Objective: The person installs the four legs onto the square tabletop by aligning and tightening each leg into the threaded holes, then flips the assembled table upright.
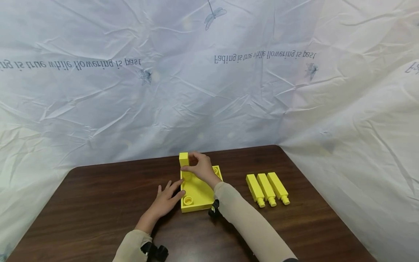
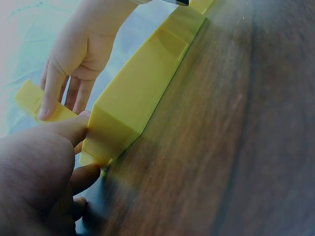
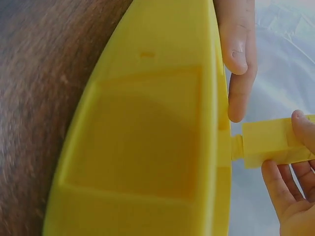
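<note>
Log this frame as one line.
right hand: pinches yellow peg upright in yellow base | left hand: steadies base | spare pegs: three

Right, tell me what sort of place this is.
Probably a makeshift recording setup rather than a lived-in room: a dark wooden table backed by a crinkled white printed sheet, with only yellow plastic parts on it, a base plate and three loose pegs.

The worktop (image 1: 98,203) was seen to be dark, smooth wood-grain with a slight sheen. The base plate (image 1: 199,191) and loose pegs (image 1: 266,189) appeared as smooth, matt yellow plastic. The backdrop (image 1: 209,91) was crinkled, printed sheeting.
</note>
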### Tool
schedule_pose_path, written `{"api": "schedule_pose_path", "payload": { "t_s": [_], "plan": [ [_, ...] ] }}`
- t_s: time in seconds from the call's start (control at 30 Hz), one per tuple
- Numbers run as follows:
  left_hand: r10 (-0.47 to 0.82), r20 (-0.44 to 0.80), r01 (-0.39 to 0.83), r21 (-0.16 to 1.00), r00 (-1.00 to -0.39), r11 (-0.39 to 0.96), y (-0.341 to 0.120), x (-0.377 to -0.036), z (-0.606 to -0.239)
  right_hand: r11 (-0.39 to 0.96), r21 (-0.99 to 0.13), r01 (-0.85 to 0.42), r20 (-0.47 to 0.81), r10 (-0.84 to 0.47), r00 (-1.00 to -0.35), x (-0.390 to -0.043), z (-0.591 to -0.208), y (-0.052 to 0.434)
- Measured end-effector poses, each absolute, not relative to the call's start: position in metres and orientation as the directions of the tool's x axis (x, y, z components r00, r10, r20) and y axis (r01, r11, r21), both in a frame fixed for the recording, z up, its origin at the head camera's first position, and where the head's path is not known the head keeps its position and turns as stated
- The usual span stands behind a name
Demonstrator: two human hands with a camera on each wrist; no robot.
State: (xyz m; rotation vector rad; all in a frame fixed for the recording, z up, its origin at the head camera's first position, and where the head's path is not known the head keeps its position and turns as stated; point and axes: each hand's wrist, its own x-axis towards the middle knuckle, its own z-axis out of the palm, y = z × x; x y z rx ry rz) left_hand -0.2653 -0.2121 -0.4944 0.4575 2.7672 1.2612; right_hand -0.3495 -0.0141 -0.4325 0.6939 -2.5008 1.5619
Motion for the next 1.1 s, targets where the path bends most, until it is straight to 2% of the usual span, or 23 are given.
{"api": "schedule_pose_path", "payload": {
  "t_s": [1.1],
  "plan": [
    [0.297,0.068,0.246,0.746,-0.953,0.619,-0.2109,-0.2633,-0.4922,0.347,-0.850,-0.396,0.268,-0.362,-0.893,-0.3570,-0.4361,-0.0058]
  ]
}}
